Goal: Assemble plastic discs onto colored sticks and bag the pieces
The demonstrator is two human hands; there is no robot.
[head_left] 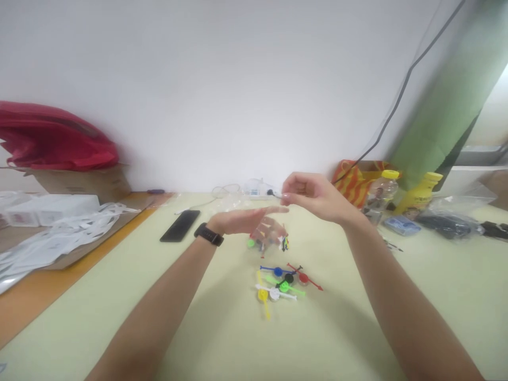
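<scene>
My left hand [248, 220] is held flat above the table, palm up, fingers stretched out to the right, with a black watch on the wrist. My right hand [311, 197] hovers just above its fingertips, fingers curled in a pinch; whatever sits between them is too small to make out. Under the left hand lies a small cluster of colourful plastic pieces [270, 242]. Nearer to me is a pile of coloured plastic sticks with round heads [283, 281], in blue, red, green, yellow and white.
A black phone [180, 226] lies on the pale table [222, 328] to the left. Papers [59, 235], a cardboard box and a red bag [51, 137] fill the left side. Two yellow-capped bottles [383, 193], plastic bags and a green curtain [444, 100] stand at the right.
</scene>
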